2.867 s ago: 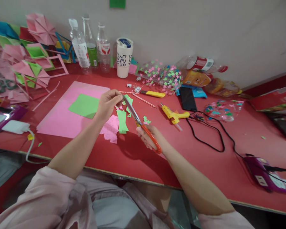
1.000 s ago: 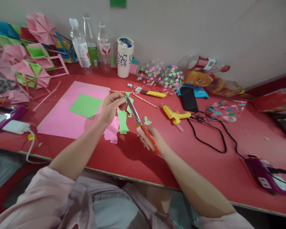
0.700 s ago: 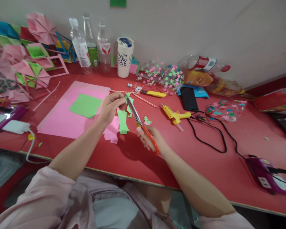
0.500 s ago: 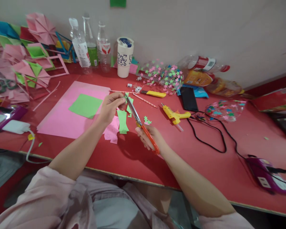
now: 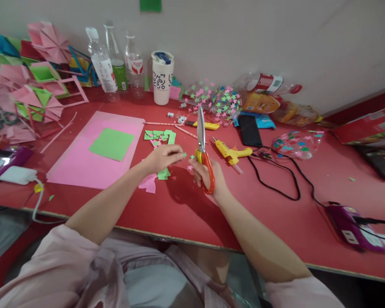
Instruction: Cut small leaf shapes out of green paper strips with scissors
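My left hand (image 5: 165, 158) pinches a tiny green paper star (image 5: 184, 155) at its fingertips, over the middle of the red table. In my right hand (image 5: 211, 175) are orange-handled scissors (image 5: 204, 158), blades together and pointing toward the wall. Between the hands, small paper stars (image 5: 190, 167) in pink and green show, partly hidden by my right fingers. Beyond my left hand lie cut green paper scraps (image 5: 160, 135), and a pink paper scrap (image 5: 148, 184) sits nearer the table edge. A green paper sheet (image 5: 112, 144) rests on larger pink paper (image 5: 80, 164) to the left.
A yellow glue gun (image 5: 232, 152) with a black cord, a phone (image 5: 249, 129) and a yellow utility knife (image 5: 207, 125) lie to the right. A white cup (image 5: 162, 79) and upright bottles (image 5: 103, 70) stand by the wall. Folded paper shapes (image 5: 41, 94) crowd the left.
My left hand has moved right and nearer, away from the scissor tips, with a green star in its fingers. The scissors have swung upright. More green scraps are now uncovered.
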Action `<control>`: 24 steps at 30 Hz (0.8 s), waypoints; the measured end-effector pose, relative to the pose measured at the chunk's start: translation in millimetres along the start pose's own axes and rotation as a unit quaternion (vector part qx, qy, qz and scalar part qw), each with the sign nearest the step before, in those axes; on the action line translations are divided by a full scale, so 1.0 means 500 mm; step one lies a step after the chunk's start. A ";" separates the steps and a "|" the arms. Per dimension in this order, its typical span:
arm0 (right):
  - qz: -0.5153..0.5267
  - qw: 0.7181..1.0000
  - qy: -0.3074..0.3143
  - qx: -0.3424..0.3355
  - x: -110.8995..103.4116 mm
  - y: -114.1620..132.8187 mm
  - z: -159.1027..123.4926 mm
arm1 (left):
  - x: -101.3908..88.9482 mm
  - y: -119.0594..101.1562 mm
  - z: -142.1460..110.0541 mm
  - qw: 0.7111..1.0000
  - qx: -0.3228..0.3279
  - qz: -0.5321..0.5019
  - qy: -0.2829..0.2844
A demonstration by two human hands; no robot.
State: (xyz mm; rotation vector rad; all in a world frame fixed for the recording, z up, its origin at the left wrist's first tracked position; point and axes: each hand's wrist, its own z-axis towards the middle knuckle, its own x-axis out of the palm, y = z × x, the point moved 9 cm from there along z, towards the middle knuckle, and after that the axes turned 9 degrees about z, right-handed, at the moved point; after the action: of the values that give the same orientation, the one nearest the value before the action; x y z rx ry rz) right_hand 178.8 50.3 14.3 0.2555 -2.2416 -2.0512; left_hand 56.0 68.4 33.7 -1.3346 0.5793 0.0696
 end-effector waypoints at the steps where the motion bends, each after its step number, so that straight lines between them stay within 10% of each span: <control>1: -0.004 1.000 0.002 0.001 0.001 -0.001 0.001 | 0.017 -0.002 -0.002 0.999 0.006 0.024 0.027; 11: -0.143 0.989 -0.038 0.006 -0.030 -0.009 0.022 | 0.034 0.011 -0.003 0.988 -0.012 0.146 0.056; 15: -0.455 0.888 -0.042 -0.056 -0.055 0.017 0.048 | -0.006 0.027 0.000 0.987 -0.039 0.154 -0.011; 24: -0.580 0.814 0.030 0.004 -0.040 -0.008 0.060 | -0.095 0.066 -0.004 0.957 -0.101 0.223 -0.155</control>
State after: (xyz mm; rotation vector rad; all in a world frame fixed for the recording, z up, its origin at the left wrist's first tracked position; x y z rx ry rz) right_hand 193.5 82.8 8.5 2.0780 -2.2265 -2.2982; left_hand 2.3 87.7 24.6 -1.3331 0.6056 0.7135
